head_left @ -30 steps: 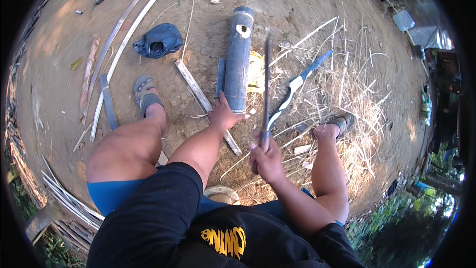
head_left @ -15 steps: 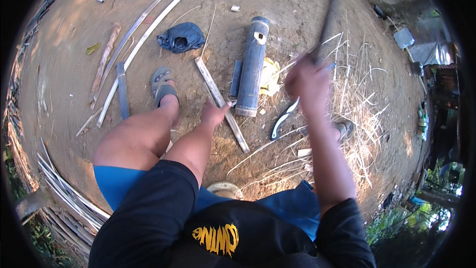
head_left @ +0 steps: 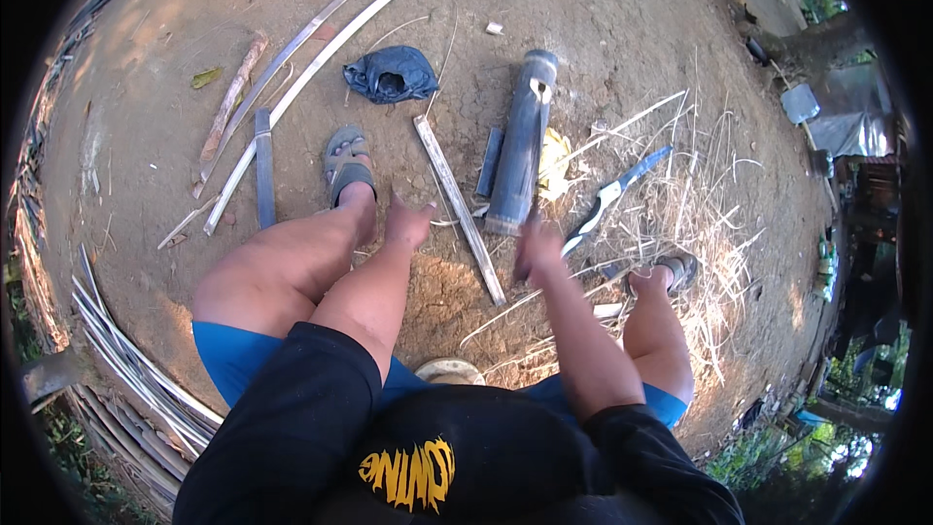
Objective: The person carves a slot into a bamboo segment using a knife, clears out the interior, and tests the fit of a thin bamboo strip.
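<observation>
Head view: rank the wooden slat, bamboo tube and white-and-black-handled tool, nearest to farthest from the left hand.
1. Wooden slat: just right of the left hand.
2. Bamboo tube: past the slat, farther right.
3. White-and-black-handled tool: right of the tube.

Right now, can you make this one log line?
left hand: empty; right hand: holding blurred blade; dark tube: on ground; wooden strip: left of tube

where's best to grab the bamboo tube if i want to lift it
Probably around mid-length of the bamboo tube, coming from the left with the empty left hand: it is long, round and lying down, the right hand crowds its near end, and a hole opens near its far end.
</observation>
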### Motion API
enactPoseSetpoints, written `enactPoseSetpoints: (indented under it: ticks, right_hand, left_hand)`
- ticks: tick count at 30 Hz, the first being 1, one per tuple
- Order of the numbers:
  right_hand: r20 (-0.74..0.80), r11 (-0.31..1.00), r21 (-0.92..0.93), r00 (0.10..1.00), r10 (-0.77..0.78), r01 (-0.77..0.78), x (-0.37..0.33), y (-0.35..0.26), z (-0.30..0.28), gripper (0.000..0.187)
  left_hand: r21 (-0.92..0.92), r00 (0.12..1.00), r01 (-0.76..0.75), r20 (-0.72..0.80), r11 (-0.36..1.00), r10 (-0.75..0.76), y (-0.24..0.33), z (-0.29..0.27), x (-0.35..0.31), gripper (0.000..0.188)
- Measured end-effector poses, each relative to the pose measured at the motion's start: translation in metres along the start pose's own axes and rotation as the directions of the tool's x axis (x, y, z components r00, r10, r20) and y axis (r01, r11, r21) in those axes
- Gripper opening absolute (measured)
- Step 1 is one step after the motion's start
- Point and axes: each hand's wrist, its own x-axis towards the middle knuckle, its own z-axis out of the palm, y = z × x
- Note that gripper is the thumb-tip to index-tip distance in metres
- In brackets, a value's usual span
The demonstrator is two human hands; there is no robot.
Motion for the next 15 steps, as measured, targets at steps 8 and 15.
enactPoseSetpoints:
  ticks: [8,15]
  right_hand:
    - [0.165,0.985,-0.088,0.973,0.16,-0.147,-0.024,0.002,-0.001,0.03]
    - [0.323,0.906,0.265,0.916,0.238,-0.329,-0.036,-0.033,0.008,0.023]
  left_hand:
    - [0.25,0.966,-0.247,0.134,0.936,0.219,0.009,0.032,-0.01,0.1]
    - [0.307,0.917,-0.37,0.27,0.877,0.292,0.034,0.109,-0.035,0.123]
